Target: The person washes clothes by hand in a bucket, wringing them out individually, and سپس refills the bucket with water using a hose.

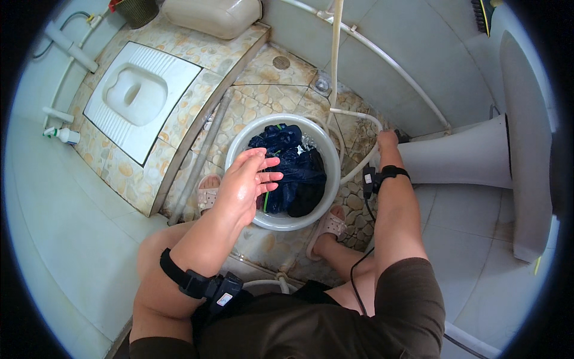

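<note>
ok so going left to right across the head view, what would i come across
White bottle → white squat toilet → light grey basin holding dark blue cloth → right hand → white pedestal. The left hand overlaps the basin in view, so it's left unplaced.

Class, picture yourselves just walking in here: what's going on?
A brown-shirted person is at a round, pale-grey plastic basin of rumpled dark-blue cloth on the stone-patterned tile floor. The left hand is raised over the basin, glistening, its fingers slightly apart and empty. The right hand reaches down by a flexible white hose; whether it grips anything is unclear. Neither hand handles the cloth.
</note>
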Motion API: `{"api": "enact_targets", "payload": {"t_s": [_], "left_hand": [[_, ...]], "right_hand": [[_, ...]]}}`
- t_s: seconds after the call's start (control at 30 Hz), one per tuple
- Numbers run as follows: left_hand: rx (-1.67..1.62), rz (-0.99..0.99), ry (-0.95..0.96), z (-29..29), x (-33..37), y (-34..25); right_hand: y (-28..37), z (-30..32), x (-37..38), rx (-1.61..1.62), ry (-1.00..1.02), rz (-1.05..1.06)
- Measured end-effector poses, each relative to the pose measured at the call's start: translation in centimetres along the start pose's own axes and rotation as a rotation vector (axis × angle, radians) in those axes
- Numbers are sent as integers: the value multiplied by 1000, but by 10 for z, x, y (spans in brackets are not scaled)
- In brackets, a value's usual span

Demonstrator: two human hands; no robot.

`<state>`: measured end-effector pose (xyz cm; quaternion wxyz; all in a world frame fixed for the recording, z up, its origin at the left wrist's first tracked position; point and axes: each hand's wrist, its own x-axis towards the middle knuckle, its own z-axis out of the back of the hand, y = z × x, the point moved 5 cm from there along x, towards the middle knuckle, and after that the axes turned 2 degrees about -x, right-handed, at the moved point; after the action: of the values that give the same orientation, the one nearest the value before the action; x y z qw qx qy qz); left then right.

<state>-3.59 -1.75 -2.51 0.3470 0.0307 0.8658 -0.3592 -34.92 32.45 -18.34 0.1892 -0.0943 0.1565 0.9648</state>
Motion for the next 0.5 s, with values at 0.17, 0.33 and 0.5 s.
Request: {"api": "enact_targets", "payload": {"t_s": [0.17,0.33,0.5], "left_hand": [[-10,-35,-63,11,-1,-4],[-36,-82,-59,10,0,-6],[-31,-101,-34,17,10,-6]], "right_hand": [[18,-31,-23,119,108,180],[49,-32,-92,268,219,378],[129,91,-202,686,481,415]]}}
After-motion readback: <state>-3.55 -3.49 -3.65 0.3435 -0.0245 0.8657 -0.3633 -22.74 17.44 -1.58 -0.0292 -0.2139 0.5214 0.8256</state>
